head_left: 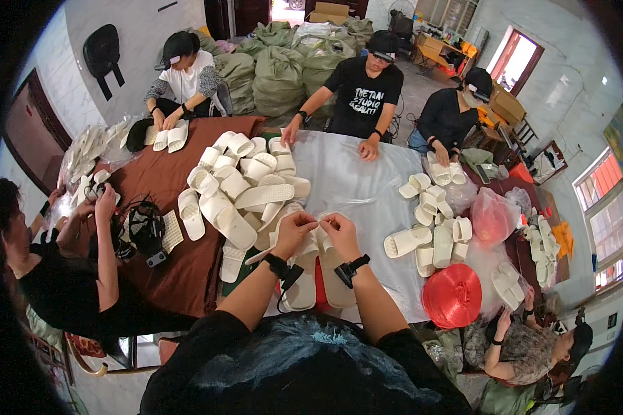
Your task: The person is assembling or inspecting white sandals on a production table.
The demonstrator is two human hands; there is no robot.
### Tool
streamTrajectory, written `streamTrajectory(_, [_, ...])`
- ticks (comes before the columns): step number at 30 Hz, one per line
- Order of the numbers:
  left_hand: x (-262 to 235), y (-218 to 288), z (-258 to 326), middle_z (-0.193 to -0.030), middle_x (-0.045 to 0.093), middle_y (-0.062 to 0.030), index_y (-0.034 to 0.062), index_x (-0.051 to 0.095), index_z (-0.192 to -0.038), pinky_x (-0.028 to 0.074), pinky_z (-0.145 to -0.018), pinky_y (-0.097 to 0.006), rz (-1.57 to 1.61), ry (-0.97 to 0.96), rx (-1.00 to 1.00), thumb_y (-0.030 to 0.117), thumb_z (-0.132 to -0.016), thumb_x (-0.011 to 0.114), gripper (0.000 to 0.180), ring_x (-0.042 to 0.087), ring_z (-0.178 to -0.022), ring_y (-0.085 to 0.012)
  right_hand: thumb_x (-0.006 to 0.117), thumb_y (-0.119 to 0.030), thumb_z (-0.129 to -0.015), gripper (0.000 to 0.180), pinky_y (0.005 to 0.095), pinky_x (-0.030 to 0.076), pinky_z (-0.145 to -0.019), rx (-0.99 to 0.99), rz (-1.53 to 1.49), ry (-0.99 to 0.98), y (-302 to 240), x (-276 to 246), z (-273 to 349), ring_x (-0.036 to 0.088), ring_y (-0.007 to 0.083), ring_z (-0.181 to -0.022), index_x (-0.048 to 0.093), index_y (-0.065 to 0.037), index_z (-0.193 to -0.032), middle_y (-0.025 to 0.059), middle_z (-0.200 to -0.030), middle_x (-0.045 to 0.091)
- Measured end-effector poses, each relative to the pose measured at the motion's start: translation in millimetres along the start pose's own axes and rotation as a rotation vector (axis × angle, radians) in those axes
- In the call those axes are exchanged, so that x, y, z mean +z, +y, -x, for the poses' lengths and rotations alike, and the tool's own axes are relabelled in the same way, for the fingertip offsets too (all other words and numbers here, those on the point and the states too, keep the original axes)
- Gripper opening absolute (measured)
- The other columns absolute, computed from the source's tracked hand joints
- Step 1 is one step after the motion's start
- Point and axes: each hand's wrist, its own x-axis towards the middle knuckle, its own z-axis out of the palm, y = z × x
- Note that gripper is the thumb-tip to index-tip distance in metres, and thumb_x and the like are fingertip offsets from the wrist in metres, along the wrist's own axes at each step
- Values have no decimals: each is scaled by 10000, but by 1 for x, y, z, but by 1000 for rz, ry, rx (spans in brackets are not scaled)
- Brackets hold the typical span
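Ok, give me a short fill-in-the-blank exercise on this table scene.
1. Both hands, left hand and right hand, work on a pair of white ____ .
2. The big spool of cord on the person's right is ____ in colour.
3. Each wrist wears a ____ band.

Missing words: slippers; red; black

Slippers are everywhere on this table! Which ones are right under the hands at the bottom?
The white pair lying side by side at the table's near edge, directly below the left hand and right hand. The big heap lies farther left.
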Motion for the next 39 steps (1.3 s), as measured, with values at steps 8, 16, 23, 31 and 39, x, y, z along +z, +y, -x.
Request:
streamTrajectory(8, [-7,-3,0,-821,675,-25,19,666,-884,487,-683,-223,-5,-2,2,37,-802,732,107,612,-744,-86,662,-105,-872,102,244,436,-649,10,-83,-168,5,0,-2,526,82,-716,660,-12,-912,3,-779,603])
streamTrajectory(16, [-10,0,0,-835,673,-33,25,669,-874,489,-704,-236,50,25,-78,31,-793,730,102,614,-755,-109,682,-118,-812,147,343,475,-697,-162,26,-79,13,2,-4,595,248,-759,655,-1,-895,135,-822,622])
streamTrajectory(23, [-2,-5,0,-855,668,-31,26,657,-890,483,-722,-235,50,-22,11,15,-807,714,101,614,-777,-109,671,-122,-819,152,340,474,-725,-101,-37,-99,7,-8,-1,605,260,-776,650,2,-904,150,-837,629])
streamTrajectory(31, [-5,6,3,-852,668,-38,18,655,-878,488,-722,-235,28,-50,-19,1,-808,714,94,614,-768,-109,669,-116,-826,137,328,464,-711,-95,86,-81,-2,-7,3,591,233,-768,660,-4,-903,122,-829,623])
streamTrajectory(39, [-6,1,2,-827,665,-11,23,674,-902,474,-683,-226,18,-29,-14,62,-822,723,102,594,-745,-88,674,-111,-835,135,308,455,-694,-52,65,-101,-3,-6,2,575,192,-748,661,8,-898,101,-819,621])
